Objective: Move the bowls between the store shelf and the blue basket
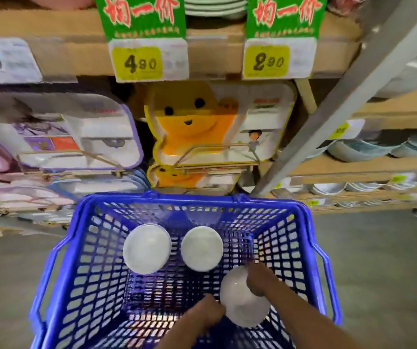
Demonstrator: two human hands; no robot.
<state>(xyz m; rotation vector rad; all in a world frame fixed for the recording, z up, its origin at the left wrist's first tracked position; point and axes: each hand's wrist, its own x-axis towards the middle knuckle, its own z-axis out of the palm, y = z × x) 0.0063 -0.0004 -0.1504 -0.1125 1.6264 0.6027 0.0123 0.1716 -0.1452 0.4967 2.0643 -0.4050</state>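
A blue mesh basket point(84, 273) stands on the floor in front of the store shelf point(227, 39). Two white bowls lie side by side on its bottom, one at the left point(146, 248) and one in the middle point(201, 248). A third white bowl point(242, 302) sits nearer to me at the basket's right. Both my hands are down inside the basket at this bowl: my right hand point(259, 279) grips its far right rim, my left hand point(208, 312) holds its left edge.
Kids' divided trays, one yellow with a cartoon face point(190, 127), stand on the shelf behind the basket. Price tags 4.90 point(139, 62) and 2.90 point(268, 60) hang above. A grey metal post point(328, 109) slants at the right, with bowl stacks point(368, 149) on shelves beyond.
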